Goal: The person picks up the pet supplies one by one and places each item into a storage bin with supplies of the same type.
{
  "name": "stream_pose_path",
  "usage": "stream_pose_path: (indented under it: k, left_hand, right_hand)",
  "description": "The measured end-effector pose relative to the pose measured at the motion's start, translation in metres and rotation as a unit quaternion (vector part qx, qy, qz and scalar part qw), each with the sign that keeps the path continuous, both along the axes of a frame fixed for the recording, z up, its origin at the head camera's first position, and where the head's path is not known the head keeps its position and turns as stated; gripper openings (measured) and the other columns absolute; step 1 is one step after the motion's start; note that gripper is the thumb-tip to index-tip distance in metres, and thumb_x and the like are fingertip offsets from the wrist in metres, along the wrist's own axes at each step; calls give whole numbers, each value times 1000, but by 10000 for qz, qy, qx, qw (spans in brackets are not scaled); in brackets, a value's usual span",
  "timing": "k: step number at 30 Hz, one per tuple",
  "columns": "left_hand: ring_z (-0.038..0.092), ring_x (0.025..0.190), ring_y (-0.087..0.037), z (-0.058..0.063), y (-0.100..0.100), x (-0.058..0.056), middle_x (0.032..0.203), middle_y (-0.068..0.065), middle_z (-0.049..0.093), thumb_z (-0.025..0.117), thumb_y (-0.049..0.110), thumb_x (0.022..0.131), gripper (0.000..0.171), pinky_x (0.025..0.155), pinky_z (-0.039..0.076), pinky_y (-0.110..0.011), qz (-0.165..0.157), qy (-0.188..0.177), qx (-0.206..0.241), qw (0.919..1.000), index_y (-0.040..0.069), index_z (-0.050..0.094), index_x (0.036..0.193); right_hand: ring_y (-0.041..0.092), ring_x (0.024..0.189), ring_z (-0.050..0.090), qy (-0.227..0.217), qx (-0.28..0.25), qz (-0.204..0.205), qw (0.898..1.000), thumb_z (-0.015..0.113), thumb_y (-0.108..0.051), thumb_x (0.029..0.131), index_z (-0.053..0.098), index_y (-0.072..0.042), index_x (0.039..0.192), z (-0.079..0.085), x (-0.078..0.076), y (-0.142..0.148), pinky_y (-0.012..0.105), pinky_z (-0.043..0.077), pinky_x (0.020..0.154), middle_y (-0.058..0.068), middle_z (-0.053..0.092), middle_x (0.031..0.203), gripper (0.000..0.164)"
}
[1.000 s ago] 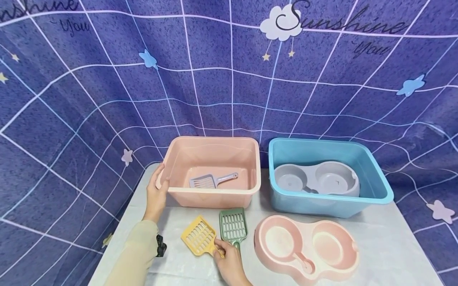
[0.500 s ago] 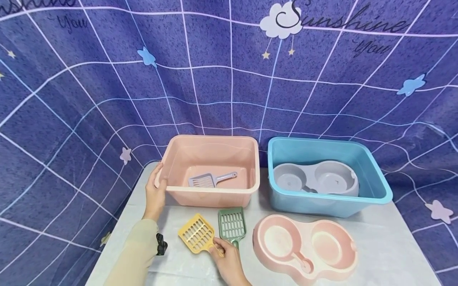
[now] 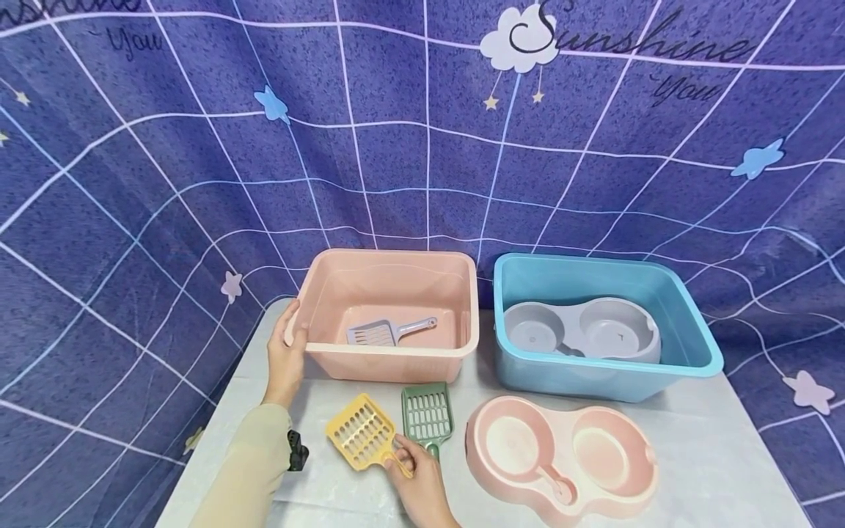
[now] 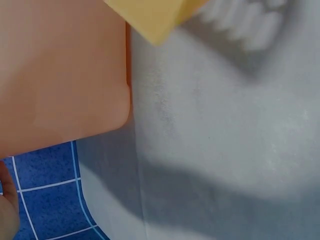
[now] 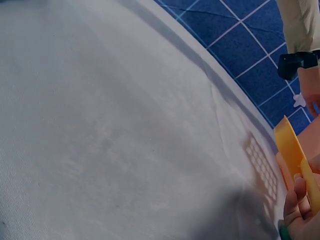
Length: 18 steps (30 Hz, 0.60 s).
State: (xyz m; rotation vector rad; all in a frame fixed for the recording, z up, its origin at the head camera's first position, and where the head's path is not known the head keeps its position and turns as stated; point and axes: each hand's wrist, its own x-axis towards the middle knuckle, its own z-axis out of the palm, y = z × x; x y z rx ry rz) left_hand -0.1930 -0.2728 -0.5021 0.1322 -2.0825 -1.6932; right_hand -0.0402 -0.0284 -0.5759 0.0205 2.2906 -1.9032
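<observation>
My right hand (image 3: 420, 480) grips the handle of a yellow litter scoop (image 3: 361, 433). In the right wrist view the yellow scoop (image 5: 289, 139) is raised off the table, its slotted shadow falling on the cloth. My left hand (image 3: 286, 361) holds the left end of a pink litter box (image 3: 389, 364) at its front corner. Inside that box lies a lilac litter scoop (image 3: 396, 332), handle toward the right. A green litter scoop (image 3: 428, 418) rests on the table just right of the yellow one, its handle partly hidden by my right hand.
To the right stands a blue litter box (image 3: 574, 381) with a grey double pet bowl (image 3: 573, 323) inside. A pink double pet bowl (image 3: 564, 425) sits in front of it. The white-covered table (image 3: 719, 455) meets a purple-blue curtain (image 3: 409, 147) at the back and sides.
The yellow scoop has shifted slightly left in my right hand, a little away from the green scoop. My left hand stays on the pink litter box.
</observation>
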Motion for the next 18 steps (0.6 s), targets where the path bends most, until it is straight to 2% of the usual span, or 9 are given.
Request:
stream_pose_path:
  k: [5,9,12,15,18]
  left_hand:
    - [34,142,-24,9,2,5,155,-5,39,52,8,100,49,117,28,-30,-78,-158,-17,9998,8,44,149]
    - [33,143,-29,25,7,13,155,-12,38,53,5,99,50,117,28,-33,-152,-187,27,9997,1,42,148]
    - [34,142,-30,33,10,17,155,-14,38,52,3,99,50,115,30,-29,-154,-250,-63,9995,-1,41,148]
    - [34,142,-30,34,11,18,155,-14,38,50,2,99,50,113,32,-23,-179,-260,-50,9995,-2,41,148]
    - [35,142,-30,28,8,15,155,-13,38,49,0,98,51,110,32,-18,-226,-186,105,9995,0,41,148]
  right_hand:
    - [6,74,48,-29,-191,-13,9998,74,-15,88,60,3,130,6,1,2,18,42,63,-5,58,88,48]
    - [7,75,47,7,-29,6,10000,76,-18,87,60,0,131,11,1,5,19,43,65,-5,57,89,50]
    - [7,76,47,128,121,-38,9998,78,-15,84,61,0,131,12,2,6,20,44,66,-6,56,88,52]
    - [7,76,48,229,156,-118,9995,80,-12,82,61,-1,130,14,3,6,20,46,67,-6,56,89,53]
    - [7,79,50,269,82,-160,9995,80,-11,81,62,-2,129,16,4,8,20,47,68,-5,59,93,52]
